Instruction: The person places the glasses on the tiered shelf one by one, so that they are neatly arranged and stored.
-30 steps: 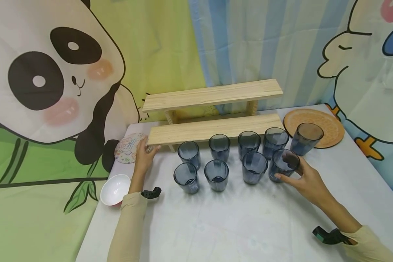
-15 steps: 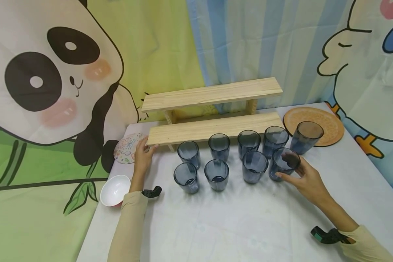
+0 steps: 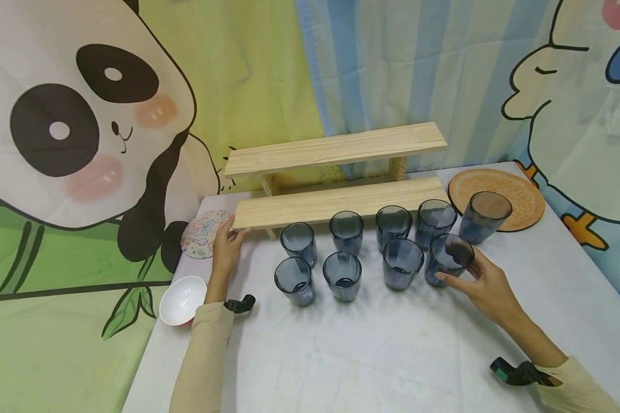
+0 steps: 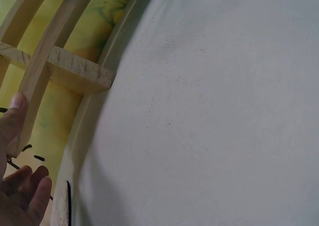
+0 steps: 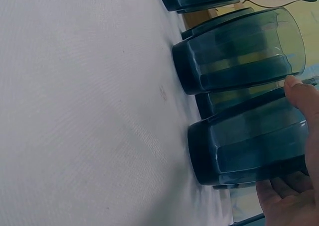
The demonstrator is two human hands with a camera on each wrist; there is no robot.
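My left hand (image 3: 226, 252) holds the front left corner of a two-tier wooden shelf (image 3: 335, 205). In the left wrist view, the thumb lies along the lower board (image 4: 37, 81) and the other fingers are bent near its end. On the right, my right hand (image 3: 490, 289) grips a blue-grey drinking glass (image 3: 446, 272) at the right end of the front row, upright at table level. The right wrist view has the thumb near the rim of this glass (image 5: 254, 144) and the fingers on its other side. Several matching glasses (image 3: 342, 284) stand in two rows before the shelf.
Behind the gripped glass, another glass (image 3: 482, 221) overlaps a round orange placemat (image 3: 526, 201). A white bowl (image 3: 182, 301) sits at the left table edge, below a round flowered mat (image 3: 201, 235). Printed curtains (image 3: 268, 74) hang behind the white table (image 3: 340, 361).
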